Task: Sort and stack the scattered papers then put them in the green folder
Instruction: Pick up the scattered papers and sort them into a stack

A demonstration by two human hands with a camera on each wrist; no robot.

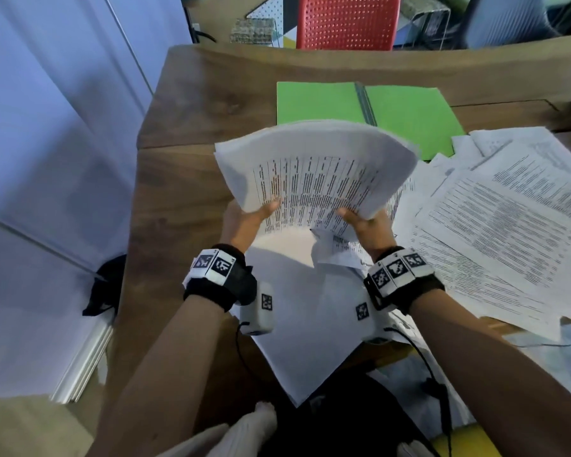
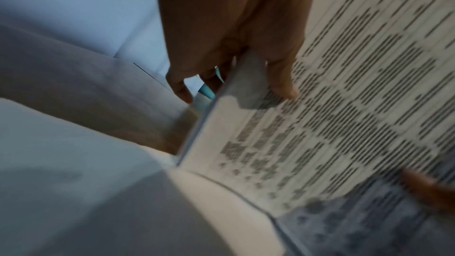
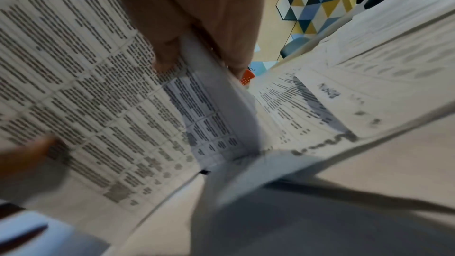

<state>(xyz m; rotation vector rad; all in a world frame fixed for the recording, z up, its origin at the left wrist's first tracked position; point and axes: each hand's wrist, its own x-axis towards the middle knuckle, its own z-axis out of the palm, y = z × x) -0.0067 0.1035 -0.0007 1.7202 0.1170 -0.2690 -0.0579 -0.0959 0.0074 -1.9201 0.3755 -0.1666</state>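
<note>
I hold a thick stack of printed papers (image 1: 314, 173) above the wooden table (image 1: 192, 133), tilted up and bowed. My left hand (image 1: 251, 219) grips its lower left edge, thumb on the printed face. My right hand (image 1: 365, 222) grips the lower right edge the same way. The left wrist view shows the thumb (image 2: 283, 83) pressing the stack (image 2: 344, 104); the right wrist view shows my thumb (image 3: 165, 59) on the stack (image 3: 98, 94). The green folder (image 1: 314, 100) lies open and flat beyond the stack. More loose papers (image 1: 508, 219) are scattered at the right.
Blank white sheets (image 1: 304, 324) lie on the table under my wrists, one overhanging the near edge. A crumpled sheet (image 1: 330, 249) hangs below the held stack. A red chair (image 1: 346, 21) stands past the far edge. A wall (image 1: 47, 127) runs along the left.
</note>
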